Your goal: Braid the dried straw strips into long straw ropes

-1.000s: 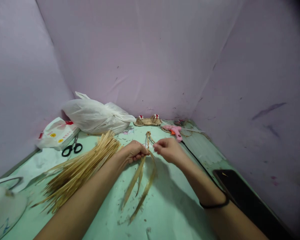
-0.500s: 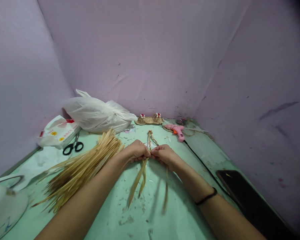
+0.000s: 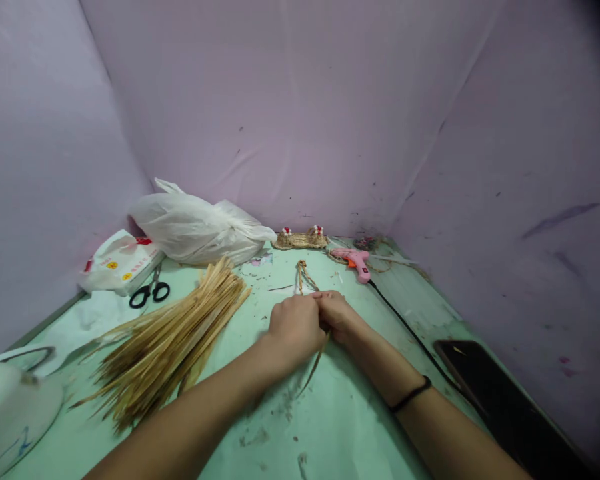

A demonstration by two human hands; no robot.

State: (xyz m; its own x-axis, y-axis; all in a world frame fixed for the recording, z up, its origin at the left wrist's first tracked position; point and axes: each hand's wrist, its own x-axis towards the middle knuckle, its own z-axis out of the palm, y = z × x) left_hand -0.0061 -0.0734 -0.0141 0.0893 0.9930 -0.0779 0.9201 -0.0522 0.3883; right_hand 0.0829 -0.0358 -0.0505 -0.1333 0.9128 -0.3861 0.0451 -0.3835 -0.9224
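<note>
Pale green counter (image 3: 350, 427) supports a braided cord (image 3: 301, 272), centre; the right hand's (image 3: 337, 315) fingers pinch it closed, seemingly against unravelling, while the left hand's (image 3: 296, 327) are hidden, grip uncertain. Straw bundle (image 3: 180, 340) lies left, within reach.

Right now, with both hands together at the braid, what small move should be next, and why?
Probably ease the left hand slightly off the right hand: they meet over the braided strand, hiding its near end, while a loose strip hangs below.
</note>
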